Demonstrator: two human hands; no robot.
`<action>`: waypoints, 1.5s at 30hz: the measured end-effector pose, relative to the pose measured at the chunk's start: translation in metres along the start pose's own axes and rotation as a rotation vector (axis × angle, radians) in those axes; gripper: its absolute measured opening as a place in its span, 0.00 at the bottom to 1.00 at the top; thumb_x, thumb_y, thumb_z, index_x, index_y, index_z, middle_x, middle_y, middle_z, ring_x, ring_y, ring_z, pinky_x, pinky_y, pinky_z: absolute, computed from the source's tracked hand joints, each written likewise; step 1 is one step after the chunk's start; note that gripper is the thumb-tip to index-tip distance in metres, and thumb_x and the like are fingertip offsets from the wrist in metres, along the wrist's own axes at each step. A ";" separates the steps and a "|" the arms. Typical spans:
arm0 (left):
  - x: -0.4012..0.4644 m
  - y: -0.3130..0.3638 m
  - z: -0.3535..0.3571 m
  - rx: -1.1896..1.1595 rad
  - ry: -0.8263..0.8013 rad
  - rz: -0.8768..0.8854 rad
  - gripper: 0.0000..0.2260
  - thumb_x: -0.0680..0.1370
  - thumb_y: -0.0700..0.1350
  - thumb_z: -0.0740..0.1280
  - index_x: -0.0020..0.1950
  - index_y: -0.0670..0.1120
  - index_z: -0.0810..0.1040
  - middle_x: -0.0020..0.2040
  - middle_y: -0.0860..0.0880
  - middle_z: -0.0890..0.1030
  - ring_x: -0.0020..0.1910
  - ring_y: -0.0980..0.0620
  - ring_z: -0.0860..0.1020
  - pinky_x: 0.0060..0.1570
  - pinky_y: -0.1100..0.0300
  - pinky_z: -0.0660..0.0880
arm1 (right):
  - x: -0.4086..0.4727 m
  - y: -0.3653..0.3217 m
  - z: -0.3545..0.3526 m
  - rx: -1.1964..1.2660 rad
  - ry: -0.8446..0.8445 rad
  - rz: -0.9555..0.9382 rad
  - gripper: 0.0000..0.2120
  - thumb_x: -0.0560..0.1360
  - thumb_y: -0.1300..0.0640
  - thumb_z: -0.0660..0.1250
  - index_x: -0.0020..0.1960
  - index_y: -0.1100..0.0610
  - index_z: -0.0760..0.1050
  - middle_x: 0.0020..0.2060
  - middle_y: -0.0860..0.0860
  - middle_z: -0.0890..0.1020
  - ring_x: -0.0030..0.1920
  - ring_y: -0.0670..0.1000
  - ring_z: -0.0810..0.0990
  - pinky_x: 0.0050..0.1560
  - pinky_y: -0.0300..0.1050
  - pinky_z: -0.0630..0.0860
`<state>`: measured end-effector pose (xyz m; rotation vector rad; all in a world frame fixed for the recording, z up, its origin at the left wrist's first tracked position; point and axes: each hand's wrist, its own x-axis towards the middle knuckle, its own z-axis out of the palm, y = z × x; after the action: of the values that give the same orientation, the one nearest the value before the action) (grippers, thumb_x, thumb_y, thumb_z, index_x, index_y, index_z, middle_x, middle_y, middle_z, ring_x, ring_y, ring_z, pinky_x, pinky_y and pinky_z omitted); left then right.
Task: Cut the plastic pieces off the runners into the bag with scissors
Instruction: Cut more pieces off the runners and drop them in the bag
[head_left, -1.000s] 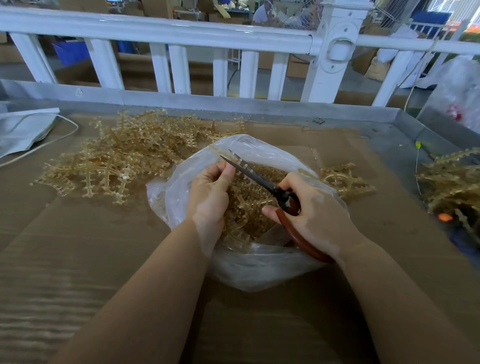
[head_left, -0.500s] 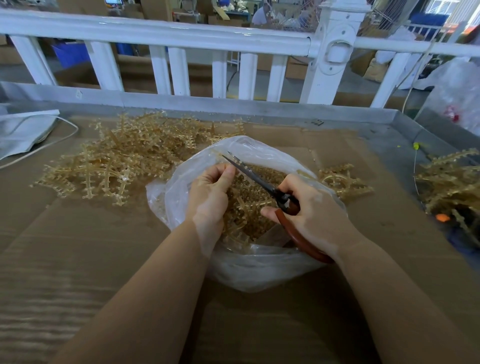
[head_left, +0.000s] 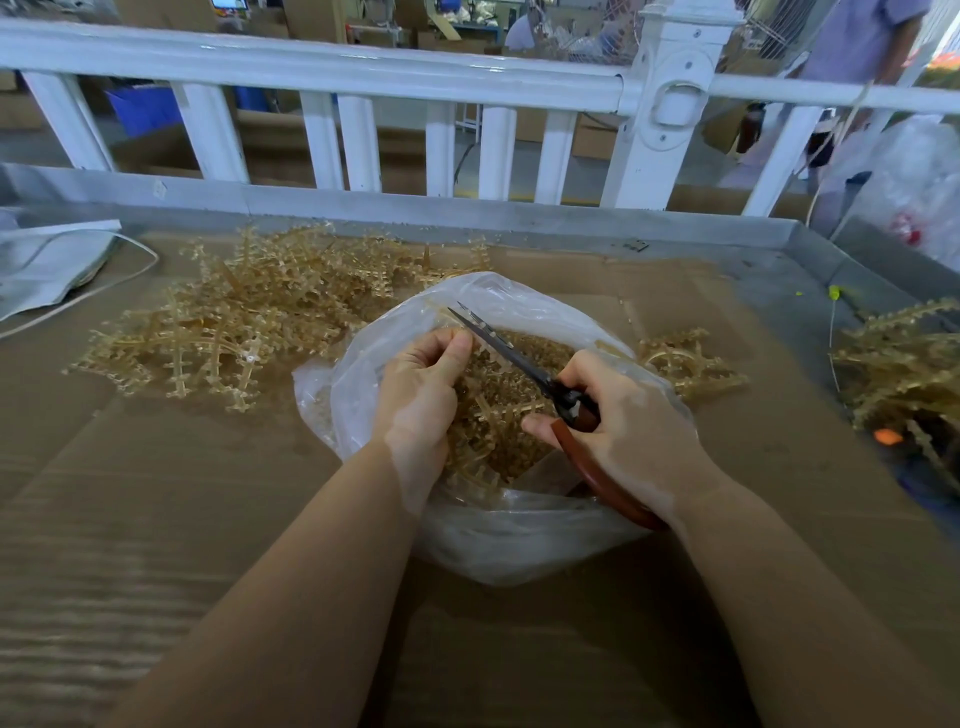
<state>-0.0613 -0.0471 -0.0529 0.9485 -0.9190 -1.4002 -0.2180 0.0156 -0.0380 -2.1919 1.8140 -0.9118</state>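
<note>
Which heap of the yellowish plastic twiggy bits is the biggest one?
The pile of amber plastic runners left of the clear plastic bag, spreading widest over the brown cardboard. The small heap by the bag's right side and the right-edge heap show less.

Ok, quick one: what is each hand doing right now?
Left hand: pinching a tan plastic runner over the clear bag.
Right hand: gripping the brown-handled scissors, blades at the runner.

white railing (head_left: 363, 78) behind the cardboard-lined table (head_left: 156, 493); grey bag (head_left: 47, 260), perhaps fabric, far left.
</note>
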 end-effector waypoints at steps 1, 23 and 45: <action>0.000 0.000 0.000 -0.001 -0.001 -0.004 0.10 0.79 0.41 0.64 0.39 0.47 0.78 0.31 0.51 0.82 0.31 0.56 0.80 0.31 0.65 0.77 | 0.000 0.000 0.000 0.001 0.001 -0.001 0.15 0.71 0.42 0.71 0.44 0.49 0.69 0.33 0.39 0.72 0.44 0.27 0.69 0.42 0.19 0.62; -0.001 0.001 0.000 -0.001 -0.012 -0.003 0.11 0.79 0.40 0.64 0.37 0.46 0.77 0.30 0.53 0.81 0.31 0.58 0.80 0.32 0.66 0.76 | -0.001 0.000 -0.001 0.009 0.018 -0.012 0.15 0.71 0.43 0.71 0.43 0.52 0.69 0.32 0.42 0.73 0.44 0.31 0.70 0.40 0.21 0.63; 0.000 0.001 0.002 0.046 -0.008 -0.040 0.08 0.79 0.40 0.65 0.40 0.46 0.79 0.36 0.49 0.82 0.39 0.52 0.80 0.45 0.57 0.78 | -0.001 0.004 -0.001 0.008 0.013 -0.030 0.16 0.70 0.43 0.72 0.42 0.49 0.66 0.31 0.41 0.72 0.41 0.35 0.73 0.38 0.26 0.66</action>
<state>-0.0626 -0.0469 -0.0516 1.0017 -0.9461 -1.4224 -0.2218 0.0157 -0.0387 -2.2189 1.7851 -0.9396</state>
